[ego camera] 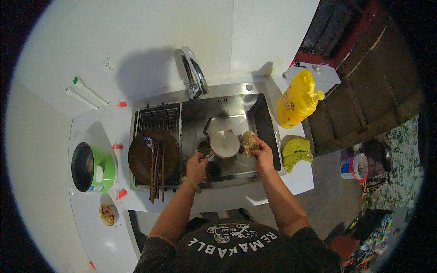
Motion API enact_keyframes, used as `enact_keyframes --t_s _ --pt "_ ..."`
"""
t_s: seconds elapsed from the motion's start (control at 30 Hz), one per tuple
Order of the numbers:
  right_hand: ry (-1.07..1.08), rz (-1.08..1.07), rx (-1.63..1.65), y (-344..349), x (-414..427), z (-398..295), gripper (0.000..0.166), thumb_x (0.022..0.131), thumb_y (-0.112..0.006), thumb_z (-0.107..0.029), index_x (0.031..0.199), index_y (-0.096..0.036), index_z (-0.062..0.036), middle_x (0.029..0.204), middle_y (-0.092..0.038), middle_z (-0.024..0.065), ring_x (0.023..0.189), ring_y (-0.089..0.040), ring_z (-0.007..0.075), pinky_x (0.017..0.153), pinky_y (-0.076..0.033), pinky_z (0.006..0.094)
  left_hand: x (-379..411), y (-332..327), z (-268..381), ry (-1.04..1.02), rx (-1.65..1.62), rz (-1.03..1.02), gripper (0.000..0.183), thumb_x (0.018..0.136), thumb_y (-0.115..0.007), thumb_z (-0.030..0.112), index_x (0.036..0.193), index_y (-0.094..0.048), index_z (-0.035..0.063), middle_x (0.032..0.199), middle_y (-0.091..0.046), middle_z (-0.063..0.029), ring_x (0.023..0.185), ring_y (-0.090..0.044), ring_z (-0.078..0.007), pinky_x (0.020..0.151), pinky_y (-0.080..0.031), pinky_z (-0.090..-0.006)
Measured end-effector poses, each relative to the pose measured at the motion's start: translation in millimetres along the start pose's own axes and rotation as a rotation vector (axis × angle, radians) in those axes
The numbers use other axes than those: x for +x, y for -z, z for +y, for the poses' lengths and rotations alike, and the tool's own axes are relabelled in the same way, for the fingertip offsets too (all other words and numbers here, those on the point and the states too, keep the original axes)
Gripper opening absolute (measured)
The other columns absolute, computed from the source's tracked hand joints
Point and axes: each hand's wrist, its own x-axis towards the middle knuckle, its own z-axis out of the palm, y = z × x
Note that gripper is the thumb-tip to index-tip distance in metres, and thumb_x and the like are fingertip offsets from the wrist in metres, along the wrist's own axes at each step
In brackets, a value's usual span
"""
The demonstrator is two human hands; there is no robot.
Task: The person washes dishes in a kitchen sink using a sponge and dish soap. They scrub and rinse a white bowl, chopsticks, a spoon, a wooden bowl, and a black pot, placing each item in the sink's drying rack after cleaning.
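Observation:
My right hand [263, 155] grips a tan, rough scrubber [249, 144], which looks like a piece of loofah, above the right part of the steel sink [235, 170]. Just left of the scrubber is a white bowl [225, 144] with a brownish rim, its mouth facing up. Over the sink's front left area, my left hand [196, 168] has its fingers bent, apart from the bowl. Close to those fingertips lies a dark round shape [205, 148], perhaps the drain. Whether the left fingers pinch anything small is unclear.
A dark wok or pan [140, 160] bearing chopsticks [157, 174] and a spoon covers part of the wire rack [158, 117]. The chrome faucet [194, 71] rises behind. Right: yellow pump bottle [295, 102], green cloth [296, 153]. Left: green pot [102, 167], small cup of scraps [107, 215].

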Motion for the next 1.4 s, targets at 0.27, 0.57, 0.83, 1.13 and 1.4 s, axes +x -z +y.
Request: enact_keyframes --t_s 0.27,0.57,0.83,1.13,1.4 --pt "-0.028 -0.051 0.07 -4 1 16 0.06 0.065 -0.048 0.016 0.123 -0.052 0.0004 0.115 -0.058 0.011 0.103 -0.056 0.0207 0.09 -0.044 0.0298 39 -21 -31 0.538 -0.522 -0.115 0.012 0.083 -0.057 0.011 0.079 -0.055 0.0 0.06 -0.052 -0.0073 0.043 -0.047 -0.0159 0.04 -0.036 -0.0294" --pt "-0.142 -0.045 0.002 -8 6 22 0.062 0.063 -0.051 0.016 0.122 -0.054 -0.0013 0.117 -0.057 0.0108 0.107 -0.055 0.0219 0.091 -0.044 0.0307 65 -65 -113 0.611 -0.861 0.031 0.016 0.088 -0.055 0.012 0.079 -0.055 -0.0006 0.062 -0.053 -0.0076 0.046 -0.049 -0.0177 0.044 -0.044 -0.0329" --pt "-0.155 -0.106 -0.017 -3 13 36 0.063 0.063 -0.05 0.014 0.125 -0.052 -0.0002 0.12 -0.055 0.0128 0.108 -0.055 0.0233 0.092 -0.043 0.031 72 -75 -112 0.732 -0.771 0.088 0.01 0.086 -0.057 0.009 0.086 -0.054 0.0 0.063 -0.054 -0.0077 0.048 -0.05 -0.0179 0.043 -0.043 -0.0327" --pt "-0.201 -0.127 0.014 -13 18 48 0.064 0.063 -0.051 0.012 0.126 -0.048 0.0036 0.12 -0.054 0.0149 0.107 -0.055 0.0234 0.092 -0.044 0.031 75 -83 -127 0.745 -0.698 -0.026 0.013 0.088 -0.056 0.011 0.092 -0.055 -0.0013 0.07 -0.058 -0.0089 0.055 -0.056 -0.0189 0.048 -0.046 -0.034" --pt "-0.261 -0.152 -0.057 -26 14 39 0.062 0.064 -0.05 0.012 0.125 -0.048 0.0048 0.119 -0.054 0.0138 0.105 -0.055 0.0222 0.087 -0.045 0.0288 73 -92 -138 0.736 -0.816 -0.02 0.014 0.087 -0.056 0.01 0.094 -0.056 -0.0022 0.072 -0.06 -0.0107 0.056 -0.058 -0.0201 0.05 -0.049 -0.035"
